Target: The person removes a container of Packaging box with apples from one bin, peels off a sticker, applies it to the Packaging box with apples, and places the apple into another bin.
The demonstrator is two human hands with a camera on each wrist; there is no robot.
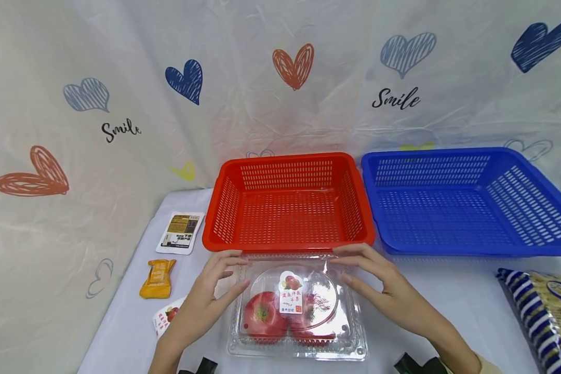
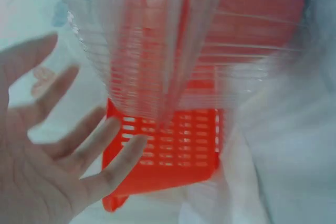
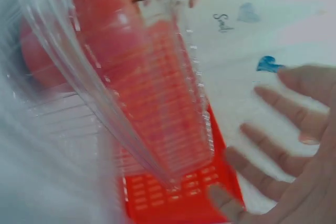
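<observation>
Left fingers: on my left hand [image 1: 205,301] the fingers [image 2: 97,148] are straight and spread, released, tips at the far left corner of the clear box [image 1: 299,311]; I see no grip.
Right fingers: my right hand [image 1: 378,285] is the same, fingers [image 3: 278,150] loose and extended along the far right edge of the lid, grasping nothing.
Box: it sits flat on the desk [image 1: 449,306] just in front of the red basket [image 1: 290,205], with red apples [image 1: 264,314] and a label [image 1: 291,293] under the lid.
Risk, slip: I judge thin glossy plastic held only by open fingertips could slide out or tilt if lifted.
Risk, lid: squeezing the edges may pop the lid, and the apples would roll.
Risk, basket: the front rim is touching or nearly touching the box; a low lift could catch it.
Surroundings: blue basket [image 1: 463,202] on the right, small packets [image 1: 159,278] on the left, a striped bag [image 1: 542,317] at the right edge.
</observation>
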